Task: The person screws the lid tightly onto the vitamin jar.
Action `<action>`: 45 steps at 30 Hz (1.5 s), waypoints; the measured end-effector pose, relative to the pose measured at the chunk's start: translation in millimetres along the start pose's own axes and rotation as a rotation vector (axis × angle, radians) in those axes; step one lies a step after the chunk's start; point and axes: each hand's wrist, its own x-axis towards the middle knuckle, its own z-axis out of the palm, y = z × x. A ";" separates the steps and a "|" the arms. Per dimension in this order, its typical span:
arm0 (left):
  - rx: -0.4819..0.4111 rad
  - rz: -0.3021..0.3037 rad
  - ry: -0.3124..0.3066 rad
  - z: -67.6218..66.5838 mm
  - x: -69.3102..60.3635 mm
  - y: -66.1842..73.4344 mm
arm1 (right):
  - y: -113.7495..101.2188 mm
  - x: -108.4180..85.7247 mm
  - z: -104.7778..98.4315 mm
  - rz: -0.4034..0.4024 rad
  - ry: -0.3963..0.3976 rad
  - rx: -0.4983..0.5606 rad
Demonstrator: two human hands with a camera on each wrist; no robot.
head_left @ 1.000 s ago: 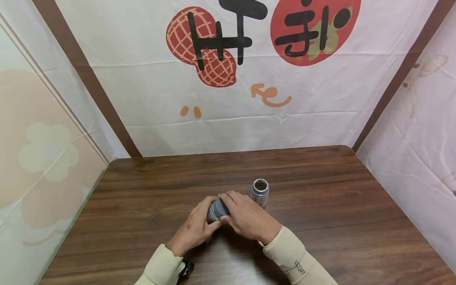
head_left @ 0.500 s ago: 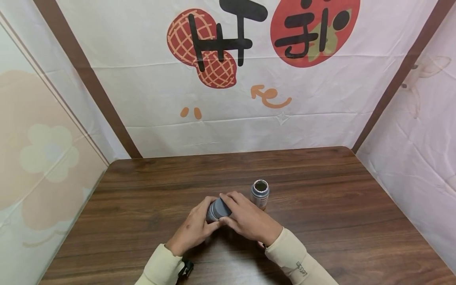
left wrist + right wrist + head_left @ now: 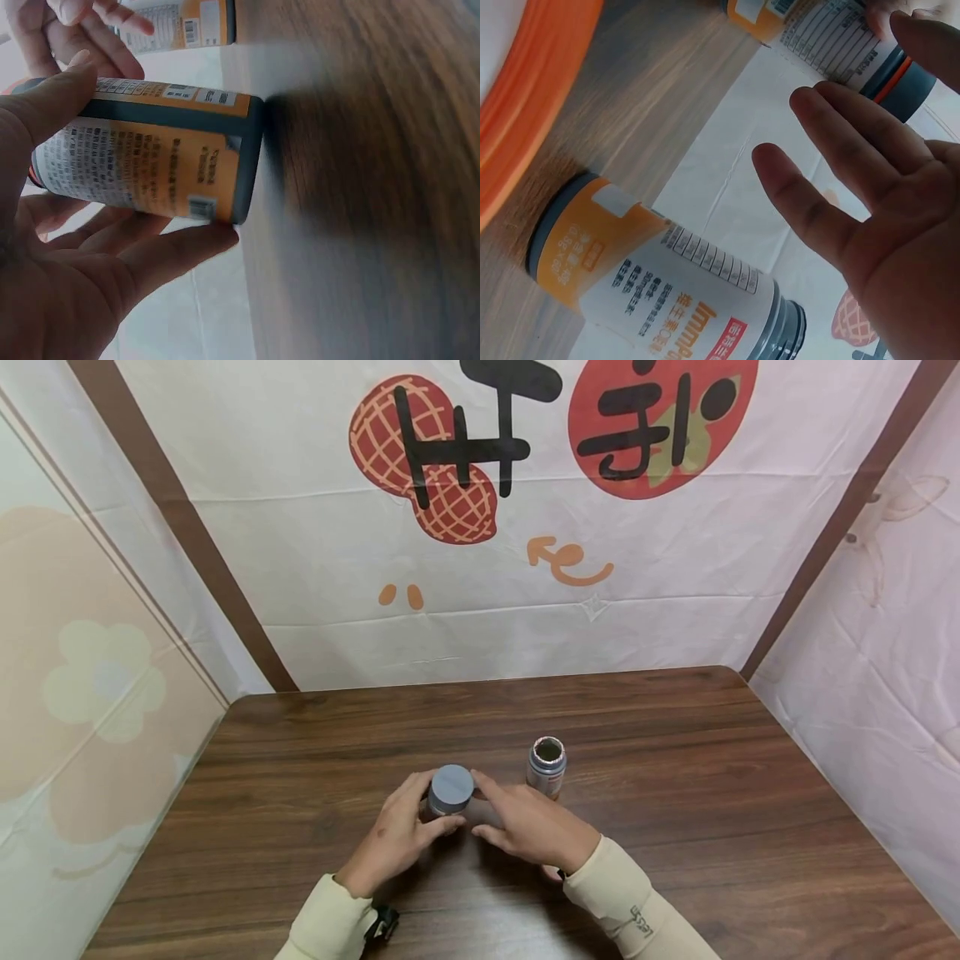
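Whereas my right hand [image 3: 525, 827] was covering the lid [image 3: 452, 785] half a second ago, its fingers are now spread just beside it. My left hand [image 3: 397, 831] holds the capped bottle [image 3: 150, 157] more upright, left of the uncapped bottle [image 3: 547, 770] standing on the table [image 3: 637, 760].

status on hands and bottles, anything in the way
Left hand holds capped orange-labelled bottle. Right hand empty beside it. Uncapped bottle just past right hand, possible obstacle.
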 end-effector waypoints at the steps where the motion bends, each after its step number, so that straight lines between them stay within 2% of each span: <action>1: -0.005 -0.009 0.005 -1.0 -0.1 -1.0 | -0.3 1.1 1.1 -0.013 -0.003 -0.006; 7: -0.061 -0.090 0.012 -6.9 0.2 -6.2 | -4.4 7.8 8.1 -0.057 -0.023 -0.118; 15: -0.065 -0.112 0.020 -13.0 0.0 -13.0 | -11.5 16.1 11.2 -0.014 -0.081 -0.198; 27: -0.083 -0.138 0.026 -21.6 5.5 -21.7 | -17.1 32.8 13.8 0.073 -0.175 -0.119; 31: -0.057 -0.145 0.024 -25.3 7.5 -22.4 | -16.8 37.2 14.8 0.083 -0.180 -0.102; 45: -0.049 -0.138 0.046 -31.8 15.1 -28.1 | -14.6 50.7 17.5 0.129 -0.197 -0.072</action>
